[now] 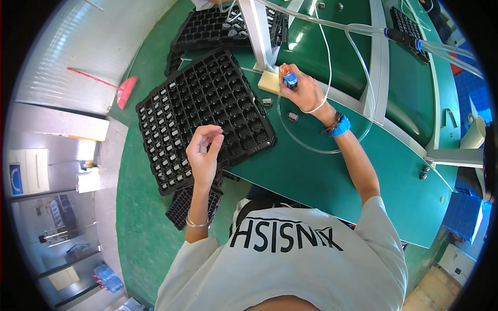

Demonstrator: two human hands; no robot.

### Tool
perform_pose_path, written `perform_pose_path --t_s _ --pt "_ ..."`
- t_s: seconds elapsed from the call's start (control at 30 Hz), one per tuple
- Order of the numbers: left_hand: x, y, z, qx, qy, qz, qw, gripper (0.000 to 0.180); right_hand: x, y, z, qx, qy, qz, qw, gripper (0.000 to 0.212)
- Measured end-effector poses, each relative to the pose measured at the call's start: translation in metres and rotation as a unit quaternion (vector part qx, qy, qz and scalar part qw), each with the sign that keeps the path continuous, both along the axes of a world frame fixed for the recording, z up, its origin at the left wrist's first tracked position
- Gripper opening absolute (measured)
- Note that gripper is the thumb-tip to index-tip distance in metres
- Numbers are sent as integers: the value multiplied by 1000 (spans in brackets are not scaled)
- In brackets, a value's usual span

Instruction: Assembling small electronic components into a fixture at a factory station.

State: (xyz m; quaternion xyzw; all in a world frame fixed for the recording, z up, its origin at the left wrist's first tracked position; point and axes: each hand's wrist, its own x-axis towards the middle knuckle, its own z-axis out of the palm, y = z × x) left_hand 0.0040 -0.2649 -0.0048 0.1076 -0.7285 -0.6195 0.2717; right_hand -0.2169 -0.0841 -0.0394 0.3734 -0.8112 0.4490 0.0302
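My right hand is wrapped around a small blue-and-orange cylinder-shaped tool, beside a pale yellow block. A clear tube loops over the table from near that hand. Over the black compartment tray, my left hand is raised with curled fingers, thumb close to the fingertips; whatever may be between them is hidden. Small silvery metal parts fill the tray's left columns, while its right-hand pockets look bare. Two loose metal parts lie on the green tabletop near my right hand.
Another black tray with parts stands at the far side, near a white metal post. Smaller black trays sit below the big tray's near edge. More metal parts lie at right. A red dustpan is at left.
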Motion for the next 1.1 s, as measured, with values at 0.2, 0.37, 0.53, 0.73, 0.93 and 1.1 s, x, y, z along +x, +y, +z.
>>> perform_pose_path --t_s 0.2,0.37,0.53,0.73,0.93,1.1 --pt "-8 10 -4 16 -12 -22 1000 15 -3 0 -1 -1 26 -31 999 36" --pt "-12 26 6 -1 -32 -58 998 21 -5 5 8 0 17 -24 1000 41" --pt "-14 23 69 -144 67 12 987 28 -1 1 2 -1 26 -28 999 44" --pt "-5 9 166 -291 406 94 861 63 1 1 8 -36 5 17 999 46" --pt "11 -58 204 -387 473 130 781 53 -5 2 2 -4 102 60 993 59" --pt "-16 -29 207 -345 496 138 784 52 -8 13 7 23 142 65 987 61"
